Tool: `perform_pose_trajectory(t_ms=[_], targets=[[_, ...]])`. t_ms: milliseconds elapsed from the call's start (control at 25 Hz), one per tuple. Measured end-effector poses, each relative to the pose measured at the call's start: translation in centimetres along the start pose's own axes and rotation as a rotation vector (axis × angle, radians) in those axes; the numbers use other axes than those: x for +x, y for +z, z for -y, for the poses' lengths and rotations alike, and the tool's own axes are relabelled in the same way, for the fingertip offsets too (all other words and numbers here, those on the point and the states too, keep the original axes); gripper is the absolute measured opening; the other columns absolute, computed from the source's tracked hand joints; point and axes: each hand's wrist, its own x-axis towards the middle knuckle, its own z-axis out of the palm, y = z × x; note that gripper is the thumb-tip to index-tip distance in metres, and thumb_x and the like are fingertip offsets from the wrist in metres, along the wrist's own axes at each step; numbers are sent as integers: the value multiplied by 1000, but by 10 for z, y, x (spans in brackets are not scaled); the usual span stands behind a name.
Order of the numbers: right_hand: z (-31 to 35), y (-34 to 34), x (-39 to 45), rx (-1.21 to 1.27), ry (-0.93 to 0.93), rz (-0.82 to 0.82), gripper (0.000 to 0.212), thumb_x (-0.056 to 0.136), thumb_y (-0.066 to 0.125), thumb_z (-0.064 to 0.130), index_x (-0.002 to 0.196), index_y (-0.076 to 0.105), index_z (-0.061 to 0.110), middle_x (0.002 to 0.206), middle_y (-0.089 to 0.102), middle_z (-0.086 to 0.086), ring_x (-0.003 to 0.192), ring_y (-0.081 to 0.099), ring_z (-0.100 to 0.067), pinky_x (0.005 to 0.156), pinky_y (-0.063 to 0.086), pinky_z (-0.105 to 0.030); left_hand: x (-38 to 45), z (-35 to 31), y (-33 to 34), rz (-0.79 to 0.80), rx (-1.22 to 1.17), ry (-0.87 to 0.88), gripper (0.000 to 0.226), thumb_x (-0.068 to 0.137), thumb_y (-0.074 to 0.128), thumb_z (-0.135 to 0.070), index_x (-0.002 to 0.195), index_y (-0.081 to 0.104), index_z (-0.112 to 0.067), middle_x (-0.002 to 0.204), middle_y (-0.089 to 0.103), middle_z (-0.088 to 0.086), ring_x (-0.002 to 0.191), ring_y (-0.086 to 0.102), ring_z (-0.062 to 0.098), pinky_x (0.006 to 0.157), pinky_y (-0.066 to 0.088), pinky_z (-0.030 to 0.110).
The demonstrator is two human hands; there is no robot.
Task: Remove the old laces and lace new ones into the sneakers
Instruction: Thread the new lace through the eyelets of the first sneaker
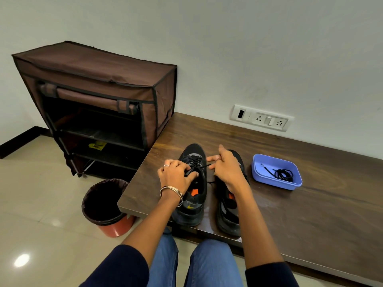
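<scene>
1. Two black sneakers stand side by side on the dark wooden table (290, 214), just below the middle of the frame, toes pointing toward the wall
2. The left sneaker (191, 204) carries a black lace (194, 162) crossed through its eyelets; the right sneaker (228, 212) is partly hidden under a forearm
3. The left hand (176, 176) rests on the tongue of the left sneaker, its grip curled round the upper part of the shoe by the lacing, with a ring on one finger and bangles at the wrist
4. The right hand (224, 166) hovers between the two shoes, its grip narrow, pinching one end of the black lace, which runs taut from the eyelets to the fingertips
5. To the right of the shoes, near but apart from them, a blue plastic tray (257, 172) sits on the table with a coiled black lace (283, 174) lying inside it
6. In the upper left of the frame a brown fabric shoe rack (99, 79) stands against the wall, its front flap rolled up
7. Lower left, on the tiled floor beside the table's edge, stands a red bin (116, 226) with a dark liner
8. A white socket panel (261, 118) is set in the wall above the table
</scene>
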Motion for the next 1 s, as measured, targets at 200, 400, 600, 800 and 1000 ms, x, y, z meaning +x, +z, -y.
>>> perform_pose_trajectory(t_ms=[200,400,600,800,1000], targets=[[-4,22,1,115,-57,-117,14,97,41,1,97,55,4,92,70,-16,64,67,-24,54,52,-27,4,-5,-14,91,43,-22,28,88,56,-48,108,70,-34,112,61,-3,116,46,22,90,38,39],[-18,44,-10,-239,-115,-131,30,94,62,32,114,69,10,78,70,-7,77,65,-17,70,46,-28,3,-11,-21,129,-49,-62,25,92,55,-40,99,72,-23,100,65,8,94,62,31,73,50,36],[-10,43,-9,86,-39,83,26,101,35,1,121,51,-7,86,55,-12,75,48,-20,63,40,-26,6,-3,-24,130,-188,-162,19,89,60,-40,95,74,-30,95,70,7,90,64,31,74,53,35],[-10,46,-11,269,-77,-148,21,94,49,-10,111,57,0,80,70,-18,57,67,-23,62,58,-31,5,1,-23,106,-273,-218,17,89,61,-39,93,76,-31,98,72,5,93,64,28,79,51,33],[-14,63,-15,387,27,-323,8,86,66,-3,80,62,-1,67,72,-14,55,67,-27,52,56,-32,3,6,-24,71,-337,-262,20,89,62,-39,99,75,-30,103,71,4,97,63,27,81,48,33]])
